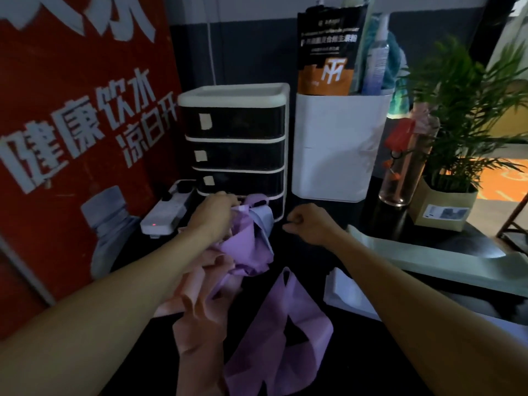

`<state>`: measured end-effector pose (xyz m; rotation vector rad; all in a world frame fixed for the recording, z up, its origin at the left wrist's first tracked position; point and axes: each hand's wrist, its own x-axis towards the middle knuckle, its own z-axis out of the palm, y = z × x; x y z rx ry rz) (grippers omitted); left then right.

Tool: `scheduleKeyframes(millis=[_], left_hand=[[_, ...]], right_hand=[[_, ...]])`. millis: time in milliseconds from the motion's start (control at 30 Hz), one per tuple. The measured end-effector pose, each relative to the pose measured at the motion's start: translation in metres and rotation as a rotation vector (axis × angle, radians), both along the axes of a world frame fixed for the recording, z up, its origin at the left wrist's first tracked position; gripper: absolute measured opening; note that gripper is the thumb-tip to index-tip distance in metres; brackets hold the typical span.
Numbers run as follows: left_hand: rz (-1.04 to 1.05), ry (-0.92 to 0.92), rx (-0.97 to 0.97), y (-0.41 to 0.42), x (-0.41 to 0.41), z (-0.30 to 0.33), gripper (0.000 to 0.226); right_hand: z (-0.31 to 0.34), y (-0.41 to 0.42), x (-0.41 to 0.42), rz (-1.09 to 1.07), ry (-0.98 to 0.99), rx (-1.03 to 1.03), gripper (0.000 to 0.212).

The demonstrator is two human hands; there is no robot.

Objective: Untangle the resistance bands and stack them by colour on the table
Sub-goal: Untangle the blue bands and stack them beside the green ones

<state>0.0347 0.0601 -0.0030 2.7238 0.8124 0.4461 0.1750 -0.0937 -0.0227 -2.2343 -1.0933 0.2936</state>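
A tangle of resistance bands lies on the dark table (pixel 308 258) in front of me. My left hand (pixel 213 214) grips the top of the bundle, where a purple band (pixel 245 247) and a pale blue band (pixel 264 220) bunch together. A pink band (pixel 197 295) hangs crumpled below my left wrist. Another purple band (pixel 274 332) trails down toward the near edge. My right hand (pixel 310 222) hovers to the right of the bundle with its fingers curled, holding nothing that I can see. A pale green band (pixel 428 257) lies flat at the right.
A small drawer unit (pixel 234 144) stands just behind the bundle, a white power strip (pixel 168 212) to its left. A white bin (pixel 334 150), a glass bottle (pixel 405 167) and a potted plant (pixel 451 155) stand at the back right. A red water-cooler panel (pixel 71 138) walls the left. A white flat object (pixel 351 292) lies under my right forearm.
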Motion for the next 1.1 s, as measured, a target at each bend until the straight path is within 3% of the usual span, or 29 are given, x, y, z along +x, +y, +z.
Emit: scheduleKeyframes(millis=[133,233,333,500,567,733,1000,1100], left_hand=[[0.09,-0.033,-0.048,0.013,-0.024,-0.003,0.009],[0.106,-0.067,-0.044,0.023,-0.035,-0.01,0.006],[0.095,-0.11,-0.034,0.03,-0.042,-0.017,0.015],[0.093,-0.154,-0.039,0.033,-0.042,-0.015,0.015],[0.117,-0.183,-0.071,0.034,-0.04,-0.01,0.01],[0.081,-0.321,-0.225,0.027,-0.028,0.013,0.026],[-0.261,-0.486,-0.437,-0.03,0.001,0.065,0.041],[-0.374,-0.506,-0.536,-0.05,0.007,0.078,0.044]], right_hand=[[0.0,0.022,-0.03,0.153,0.076,0.007,0.032],[-0.005,0.034,-0.046,0.189,0.077,0.01,0.03],[-0.006,0.036,-0.049,0.143,-0.008,0.027,0.019],[0.017,0.036,-0.037,-0.001,-0.085,0.125,0.038],[0.036,0.035,-0.032,-0.033,-0.124,0.153,0.035],[0.077,0.029,-0.027,-0.038,-0.187,0.232,0.032],[0.12,0.007,-0.032,0.001,-0.322,0.343,0.023],[0.136,-0.004,-0.035,0.003,-0.352,0.379,0.031]])
